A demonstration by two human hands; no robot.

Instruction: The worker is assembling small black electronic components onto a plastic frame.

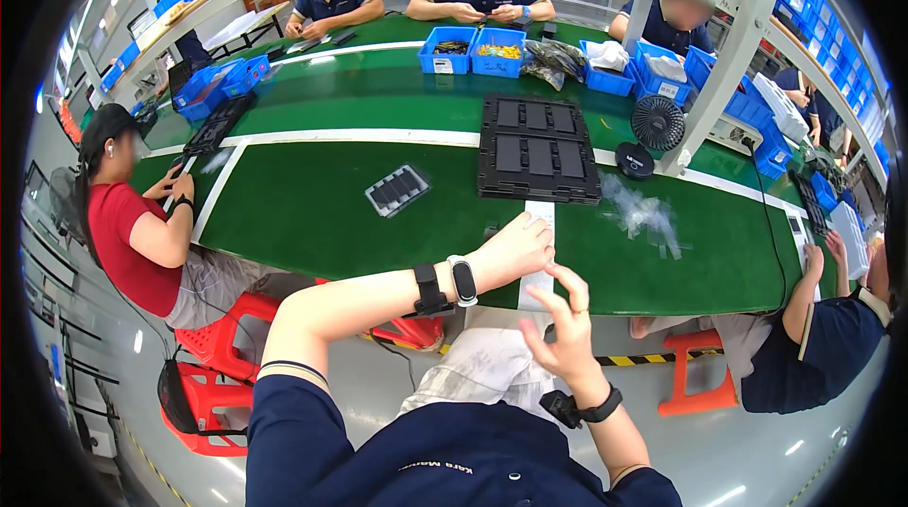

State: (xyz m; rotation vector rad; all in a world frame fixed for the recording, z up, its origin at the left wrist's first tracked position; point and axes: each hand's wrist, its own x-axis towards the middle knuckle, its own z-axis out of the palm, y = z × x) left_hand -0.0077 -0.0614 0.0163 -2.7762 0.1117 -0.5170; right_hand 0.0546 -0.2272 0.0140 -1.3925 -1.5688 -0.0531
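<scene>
My left hand (514,250) is above the front edge of the green table, its fingers bent and pressed together. Whatever it may hold is hidden. Close beside it is my right hand (566,325), thumb and fingers apart, its index fingertip at or against the left fingers; I see nothing in it. Beneath the hands runs a white strip (540,212) on the tabletop. A small dark object (492,232) shows partly behind my left hand. Beyond the strip lies a black tray (485,166) with several dark rectangular pieces in its pockets.
A clear plastic tray (397,191) with dark strips lies to the left. Crumpled clear film (645,212) and a black fan (656,125) are on the right. Blue bins (448,61) line the back. Co-workers sit around; a metal post (733,53) rises at right. Red stools (222,341) stand below.
</scene>
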